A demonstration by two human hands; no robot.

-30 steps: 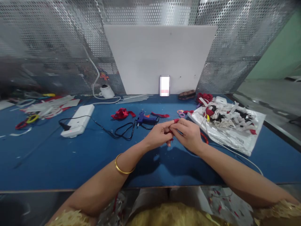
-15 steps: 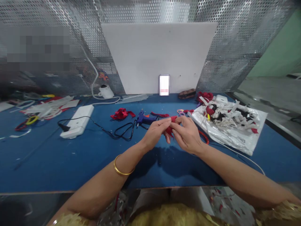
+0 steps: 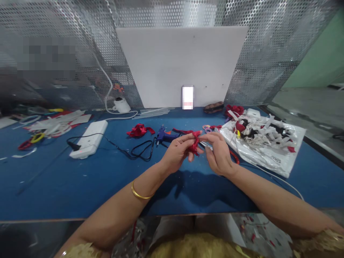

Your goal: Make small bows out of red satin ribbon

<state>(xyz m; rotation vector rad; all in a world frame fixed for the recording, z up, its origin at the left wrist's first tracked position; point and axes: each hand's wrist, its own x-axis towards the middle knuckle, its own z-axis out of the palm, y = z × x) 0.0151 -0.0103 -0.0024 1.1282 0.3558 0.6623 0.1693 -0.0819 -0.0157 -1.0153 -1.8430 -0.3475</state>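
Note:
A bunched piece of shiny red ribbon (image 3: 195,142) is pinched in my left hand (image 3: 174,154), held just above the blue table. My right hand (image 3: 220,154) is beside it, thumb and fingers apart, with the fingertips at the ribbon's right edge; whether they touch it I cannot tell. Just beyond my left hand lies a blue glue gun (image 3: 164,135) with a black cord. Another red ribbon bunch (image 3: 139,130) rests to its left. Partly hidden behind my right hand are scissors with a red handle (image 3: 234,157).
On the right, a white plastic bag (image 3: 276,163) carries a heap of white, black and red scraps. A white power strip (image 3: 90,139) sits at left, beyond it paper strips (image 3: 57,122) and yellow-handled scissors (image 3: 37,137). A lit phone (image 3: 188,96) leans against a white board (image 3: 185,61).
My right hand has come slightly away from the red ribbon and its fingers have spread. More of the ribbon now shows in my left hand, which stays nearly in place.

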